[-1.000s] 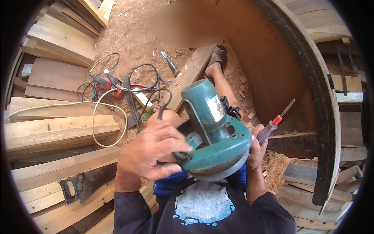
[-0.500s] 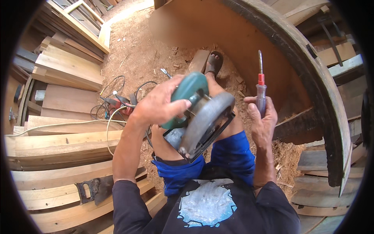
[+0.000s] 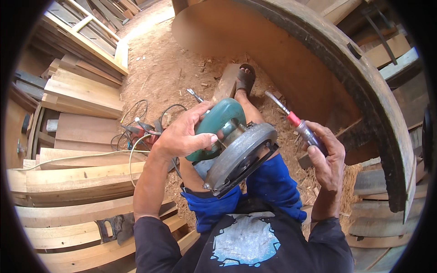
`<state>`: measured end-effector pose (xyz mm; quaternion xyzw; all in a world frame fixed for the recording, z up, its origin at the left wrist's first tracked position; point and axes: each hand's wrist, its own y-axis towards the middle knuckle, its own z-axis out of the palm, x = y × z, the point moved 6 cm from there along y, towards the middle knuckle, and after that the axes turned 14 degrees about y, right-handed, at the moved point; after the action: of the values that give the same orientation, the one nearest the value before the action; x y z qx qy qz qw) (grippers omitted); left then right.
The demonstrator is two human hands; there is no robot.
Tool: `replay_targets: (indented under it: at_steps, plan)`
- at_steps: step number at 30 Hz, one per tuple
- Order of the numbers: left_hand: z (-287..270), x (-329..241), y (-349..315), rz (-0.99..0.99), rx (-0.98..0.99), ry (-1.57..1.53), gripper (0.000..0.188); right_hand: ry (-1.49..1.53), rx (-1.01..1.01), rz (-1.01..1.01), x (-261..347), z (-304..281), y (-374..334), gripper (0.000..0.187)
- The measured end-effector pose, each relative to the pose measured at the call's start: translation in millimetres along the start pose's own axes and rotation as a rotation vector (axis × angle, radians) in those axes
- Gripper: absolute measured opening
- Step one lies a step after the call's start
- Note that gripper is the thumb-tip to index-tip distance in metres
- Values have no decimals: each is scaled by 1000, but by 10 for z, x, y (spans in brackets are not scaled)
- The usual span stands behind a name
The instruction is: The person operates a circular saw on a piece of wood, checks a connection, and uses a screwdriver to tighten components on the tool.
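My left hand point(image 3: 180, 134) is wrapped round the green handle of a circular saw point(image 3: 223, 123), held tilted above my knees. Its rounded grey blade guard faces right and its flat base plate shows along the lower edge. A shiny metal tool end point(image 3: 195, 94) pokes out beyond my left fingers; whether that hand holds it I cannot tell. On the right, my right hand point(image 3: 327, 157) grips a screwdriver point(image 3: 302, 127) by its clear, dark-looking handle. It has a red collar, and its metal shaft points up and left, apart from the saw.
Stacked planks point(image 3: 82, 177) line the left side, with a handsaw point(image 3: 114, 227) lying on them. A red power tool point(image 3: 139, 134) with tangled cords sits on the shavings-covered floor. A large curved wooden tabletop point(image 3: 364, 91) stands at the right. My sandaled foot point(image 3: 246, 79) is ahead.
My right hand has moved right and slightly down, and the screwdriver has tipped from upright to slanting left. The circular saw has shifted slightly, still in my left hand.
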<state>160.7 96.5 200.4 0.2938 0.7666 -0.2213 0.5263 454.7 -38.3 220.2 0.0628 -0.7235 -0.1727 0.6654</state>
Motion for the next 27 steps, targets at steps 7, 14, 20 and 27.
replay_targets:
  at_steps: [7,14,20,27]
  plan:
    - [-146,133,75,-60,-33,-4,86,-152,186,-117,60,159,95,41]
    - [-187,286,74,-100,-66,-108,61,-102,278,-105,86,304,109,38]
    - [-127,343,88,-59,-48,-245,61,-127,261,-80,74,295,121,40]
    - [-130,325,48,-50,-3,-229,75,-100,144,-68,-36,267,102,40]
